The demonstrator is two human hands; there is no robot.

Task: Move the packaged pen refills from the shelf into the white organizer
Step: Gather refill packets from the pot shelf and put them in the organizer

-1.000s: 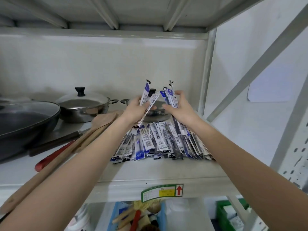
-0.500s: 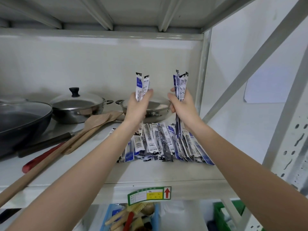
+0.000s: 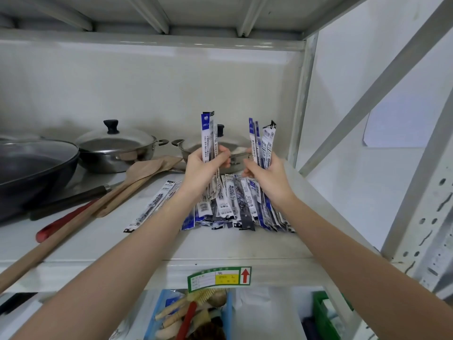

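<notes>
Head view is showing the task barely starting: the left hand [image 3: 203, 169] and right hand [image 3: 267, 179] are each gripping an upright bundle of packaged pen refills [image 3: 261, 143] above the shelf [image 3: 245, 249], most packets [image 3: 232, 204] lying there, no white organizer showing.

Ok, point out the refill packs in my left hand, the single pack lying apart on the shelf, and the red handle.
left-hand refill packs [image 3: 207, 136]: head view, upper blue label.
lone refill pack [image 3: 152, 204]: head view, middle.
red handle [image 3: 64, 223]: head view, midway along.
</notes>
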